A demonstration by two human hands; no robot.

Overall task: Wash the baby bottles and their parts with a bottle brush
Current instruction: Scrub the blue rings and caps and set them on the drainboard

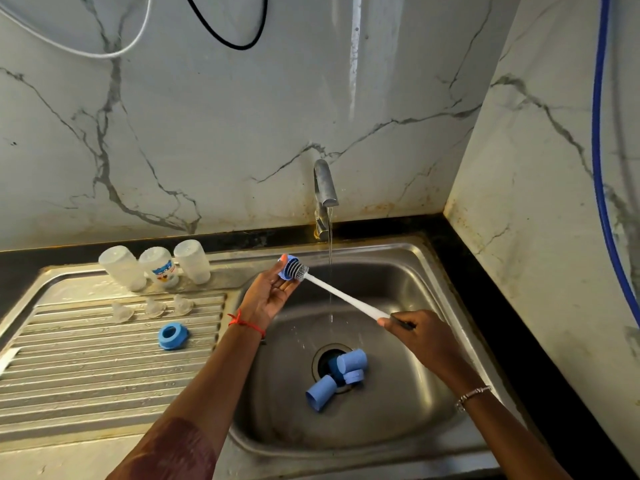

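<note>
Head view: bottle brush (341, 296) slants up-left, bristles against blue ring (286, 269).

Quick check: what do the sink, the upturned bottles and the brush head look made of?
The dull grey metal sink: likely stainless steel, brushed sheen with reflections. The three upturned cloudy bottles: probably frosted translucent plastic. The grey ribbed brush head: seemingly silicone, thick moulded fins.

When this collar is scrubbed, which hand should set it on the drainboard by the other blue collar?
Left. The left hand holds the collar and sits nearest the drainboard; the right hand grips the bottle brush over the basin.
</note>
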